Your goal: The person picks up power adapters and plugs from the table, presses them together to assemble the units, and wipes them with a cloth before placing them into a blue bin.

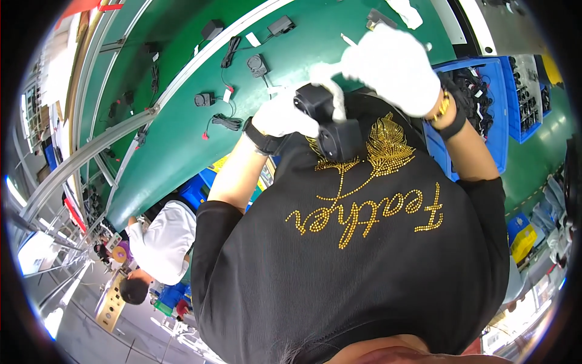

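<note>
My left hand (282, 115), in a white glove, is closed around a black power adapter (314, 101) in front of my chest. White-gloved fingers curl over it, and a second black adapter (339, 139) sits right against it, nearest my shirt. To the right, my right hand (393, 68), also gloved, is closed with its fingertips close to the adapters. A thin white pen-like stick (347, 39) pokes out beside its fingers; most of it is hidden. Just beyond the right hand lies a dark adapter (381, 19), partly covered.
Several black adapters (256, 65) with coiled cables (227, 122) and red tips lie on the green bench (182, 158). A metal rail (203, 57) runs along it. Blue bins (500, 115) of black parts stand at right. A person in white (163, 242) works at left.
</note>
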Demonstrator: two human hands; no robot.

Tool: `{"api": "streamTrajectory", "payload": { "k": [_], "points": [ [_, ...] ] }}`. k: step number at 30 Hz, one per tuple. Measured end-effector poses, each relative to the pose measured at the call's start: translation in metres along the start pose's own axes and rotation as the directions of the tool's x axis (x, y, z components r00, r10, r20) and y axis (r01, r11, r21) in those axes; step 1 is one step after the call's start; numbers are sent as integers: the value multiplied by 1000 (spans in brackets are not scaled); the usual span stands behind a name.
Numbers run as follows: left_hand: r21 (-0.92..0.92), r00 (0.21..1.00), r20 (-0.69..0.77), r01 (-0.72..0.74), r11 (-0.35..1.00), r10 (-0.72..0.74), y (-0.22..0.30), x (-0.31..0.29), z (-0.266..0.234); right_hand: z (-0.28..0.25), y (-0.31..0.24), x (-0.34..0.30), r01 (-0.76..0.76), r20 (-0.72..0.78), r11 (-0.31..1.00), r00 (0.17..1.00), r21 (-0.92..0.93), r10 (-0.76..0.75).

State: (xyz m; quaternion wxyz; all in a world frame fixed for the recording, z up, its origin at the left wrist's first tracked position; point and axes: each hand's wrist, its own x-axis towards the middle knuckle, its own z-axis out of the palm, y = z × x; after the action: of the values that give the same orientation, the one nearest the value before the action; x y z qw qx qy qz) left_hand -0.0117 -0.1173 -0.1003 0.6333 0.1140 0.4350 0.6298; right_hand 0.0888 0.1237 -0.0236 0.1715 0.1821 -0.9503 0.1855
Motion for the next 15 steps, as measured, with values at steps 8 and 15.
{"api": "streamTrajectory", "payload": {
  "k": [8, 15],
  "points": [
    [-35, 985, 163, -40, 999, 46, 19, -4, 22, 16, 1, -11, 81, 0, 950, 996, 300, -85],
    [139, 997, -24, -70, 988, 74, -31, -2, -32, 54, 34, -2, -75, -173, 993, 983, -94, 58]
  ]
}}
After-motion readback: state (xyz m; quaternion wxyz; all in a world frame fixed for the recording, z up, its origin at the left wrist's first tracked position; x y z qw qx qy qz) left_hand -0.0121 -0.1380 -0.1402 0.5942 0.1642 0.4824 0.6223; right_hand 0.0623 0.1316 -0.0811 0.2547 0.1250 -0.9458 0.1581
